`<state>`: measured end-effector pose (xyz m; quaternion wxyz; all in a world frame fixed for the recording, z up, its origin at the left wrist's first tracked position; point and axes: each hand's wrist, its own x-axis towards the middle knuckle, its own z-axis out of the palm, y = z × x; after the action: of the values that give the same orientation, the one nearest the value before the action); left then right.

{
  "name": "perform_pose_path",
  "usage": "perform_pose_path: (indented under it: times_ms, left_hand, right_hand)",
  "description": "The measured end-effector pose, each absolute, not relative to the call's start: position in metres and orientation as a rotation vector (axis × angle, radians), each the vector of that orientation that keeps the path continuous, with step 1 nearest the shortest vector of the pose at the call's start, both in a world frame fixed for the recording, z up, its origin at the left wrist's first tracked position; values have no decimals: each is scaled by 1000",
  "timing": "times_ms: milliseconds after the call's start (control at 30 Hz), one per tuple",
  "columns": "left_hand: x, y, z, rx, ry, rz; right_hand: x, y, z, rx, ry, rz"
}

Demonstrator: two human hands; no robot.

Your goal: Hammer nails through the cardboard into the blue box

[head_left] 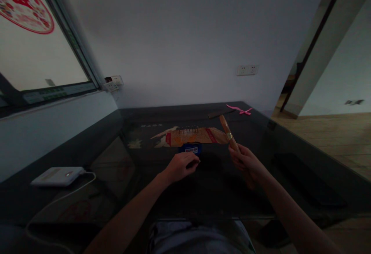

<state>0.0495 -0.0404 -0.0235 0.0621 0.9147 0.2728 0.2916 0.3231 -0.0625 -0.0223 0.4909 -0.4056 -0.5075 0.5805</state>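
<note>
My right hand (pixel 245 159) is wrapped round a long brown wooden-looking stick (pixel 229 134) with a pale shiny band, held tilted above the dark table; its lower end shows dimly below the hand. My left hand (pixel 183 166) hovers over the table with fingers curled toward the thumb. Whether anything small sits in its fingertips I cannot make out. Just beyond the left hand is a blue item (pixel 183 149) with a white label. Behind it lies a flat orange-brown patterned piece (pixel 189 137) with red bands and ragged left end; thin dark lines stand along its upper edge.
On the dark glossy table (pixel 162 196), a white power bank (pixel 58 176) with a white cable (pixel 58 200) lies at left. A pink ribbon (pixel 240 110) and a dark flat strip (pixel 217 114) lie at the back. A black flat object (pixel 310 180) lies at right. A wall (pixel 179 53) stands behind.
</note>
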Motion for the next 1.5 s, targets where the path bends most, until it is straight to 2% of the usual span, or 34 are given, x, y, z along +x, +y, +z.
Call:
perform_pose_path:
  times_ms: [467, 667, 867, 1100, 1333, 1500]
  left_hand:
    - [54, -42, -16, 2681, 755, 1182]
    - [56, -32, 14, 2453, 867, 1355]
    - [71, 12, 46, 2263, 841, 1528]
    - [88, 64, 52, 2386, 937, 1428]
    - [97, 78, 45, 2497, 1026, 1108]
    - [95, 82, 36, 2555, 1028, 1027]
  right_hand:
    - [321, -63, -21, -1012, -1251, 1383]
    - [321, -62, -23, -1032, -1255, 1380]
    - [321, -61, -22, -1029, -1262, 1369]
    - [322, -62, -21, -1034, -1220, 1359]
    - [323, -61, -19, -1003, -1219, 1361]
    - [321, -62, -17, -1029, -1208, 1347]
